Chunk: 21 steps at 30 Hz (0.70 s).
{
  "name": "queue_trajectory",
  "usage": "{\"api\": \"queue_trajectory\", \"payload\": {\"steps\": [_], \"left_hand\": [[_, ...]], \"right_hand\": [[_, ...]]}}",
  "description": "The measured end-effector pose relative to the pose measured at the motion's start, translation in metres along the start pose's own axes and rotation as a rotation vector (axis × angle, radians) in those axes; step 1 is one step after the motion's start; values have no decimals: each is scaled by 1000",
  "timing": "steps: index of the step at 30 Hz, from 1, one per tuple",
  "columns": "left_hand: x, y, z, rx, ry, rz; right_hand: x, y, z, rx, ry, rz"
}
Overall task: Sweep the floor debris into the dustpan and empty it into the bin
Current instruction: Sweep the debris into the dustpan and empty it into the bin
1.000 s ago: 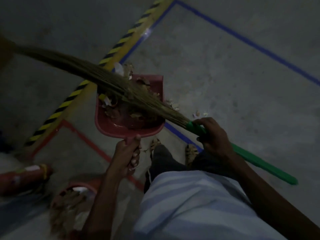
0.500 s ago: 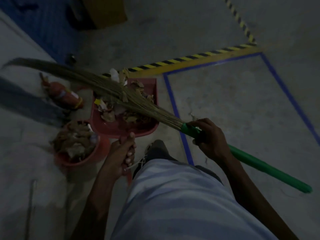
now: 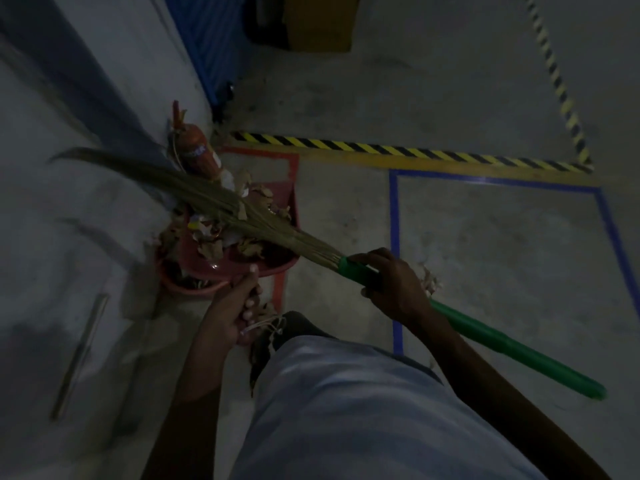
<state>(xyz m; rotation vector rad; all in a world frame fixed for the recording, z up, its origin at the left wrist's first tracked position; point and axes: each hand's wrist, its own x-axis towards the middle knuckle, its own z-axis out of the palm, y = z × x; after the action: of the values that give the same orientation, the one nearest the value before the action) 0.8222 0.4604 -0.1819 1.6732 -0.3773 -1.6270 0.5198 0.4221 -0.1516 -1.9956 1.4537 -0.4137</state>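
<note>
We are seeing a red fire extinguisher [image 3: 199,155] lying against the wall left of centre. Yellow-and-black hazard tape [image 3: 398,150] is running across the floor's middle, with another strip [image 3: 557,81] descending at upper right. Blue tape [image 3: 395,244] is outlining a rectangle at right, and red tape [image 3: 292,174] is marking a box beside it. A yellow box [image 3: 320,22] is sitting at top centre beside a blue panel [image 3: 204,39].

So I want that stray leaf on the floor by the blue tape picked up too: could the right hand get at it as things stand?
Probably not yet. The leaf lies just beyond the right hand, with open floor around it, but that hand grips the broom's green handle, so it has no spare fingers.
</note>
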Motion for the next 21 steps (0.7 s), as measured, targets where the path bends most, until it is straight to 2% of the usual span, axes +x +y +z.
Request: {"api": "queue_trajectory", "payload": {"steps": [8, 14, 21], "left_hand": [[80, 59, -120, -63, 78, -111], [165, 71, -209, -77, 26, -317], [245, 63, -256, -8, 104, -400]], "right_hand": [[127, -96, 92, -94, -124, 51], [184, -152, 153, -100, -180, 144], [219, -169, 177, -164, -178, 159]]}}
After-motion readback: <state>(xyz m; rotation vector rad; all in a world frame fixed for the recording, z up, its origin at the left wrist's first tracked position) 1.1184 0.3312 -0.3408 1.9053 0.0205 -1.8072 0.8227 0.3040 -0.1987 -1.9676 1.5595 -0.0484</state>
